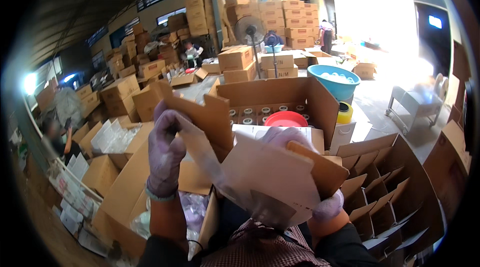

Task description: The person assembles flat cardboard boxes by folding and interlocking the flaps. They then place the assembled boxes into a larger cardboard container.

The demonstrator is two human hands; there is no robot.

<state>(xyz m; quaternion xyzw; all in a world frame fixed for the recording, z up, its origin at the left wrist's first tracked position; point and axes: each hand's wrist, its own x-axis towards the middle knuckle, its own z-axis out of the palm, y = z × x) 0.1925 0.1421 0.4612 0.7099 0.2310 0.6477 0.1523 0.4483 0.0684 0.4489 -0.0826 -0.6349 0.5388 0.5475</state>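
My left hand [164, 154], in a pale purple glove, pinches the upper edge of a clear plastic bag [200, 149] raised in front of me. My right hand [327, 207], also gloved, grips a small white folding carton [270, 177] with a brown inner flap [317, 167]; the plastic bag stretches over the carton's left side. Behind them stands an open cardboard box [295, 99] holding several small capped bottles [247, 113] and a red lid [286, 119].
An open box with cardboard dividers [385, 187] lies at my right. At my left an open box [120, 192] holds clear bags. A blue basin [334, 79], yellow tape roll [344, 112], fan [250, 32] and stacked cartons [295, 19] stand behind. Other people work far off.
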